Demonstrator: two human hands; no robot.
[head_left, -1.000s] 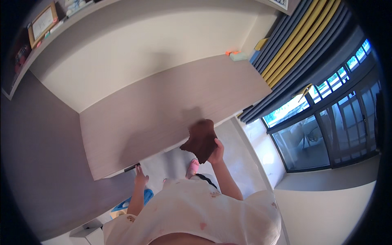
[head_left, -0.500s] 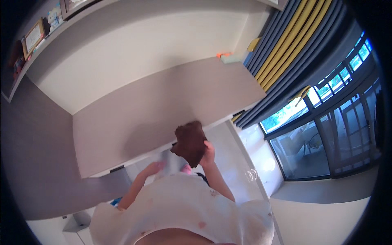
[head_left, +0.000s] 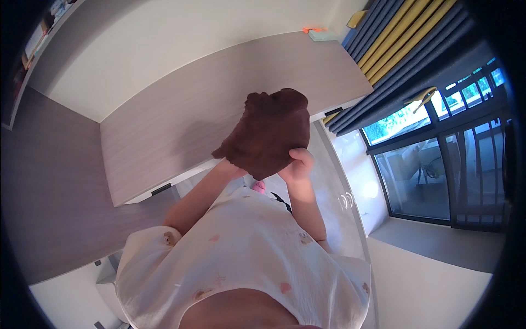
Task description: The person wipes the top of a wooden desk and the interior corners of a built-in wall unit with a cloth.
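Note:
A dark brown cloth [head_left: 271,131] hangs spread out in front of me, its upper part over the desk in this view. Its edges are uneven, and a corner points out at its lower left. My right hand [head_left: 298,164] grips the lower right edge, thumb on the near face and the other fingers behind. My left hand [head_left: 234,170] is at the lower left edge, partly behind the cloth. The cloth hides its fingers, so its grip does not show.
A wood-grain desk [head_left: 159,131] stands before me against a pale wall. On its far right corner lie a pale green box [head_left: 322,35] and an orange item [head_left: 313,29]. Blue and yellow curtains [head_left: 405,49] hang beside a window [head_left: 413,178] at the right.
The cloth has moved farther up in view and is spread wider. My left hand, apart from it before, has come to its lower left edge. The whole view has shifted.

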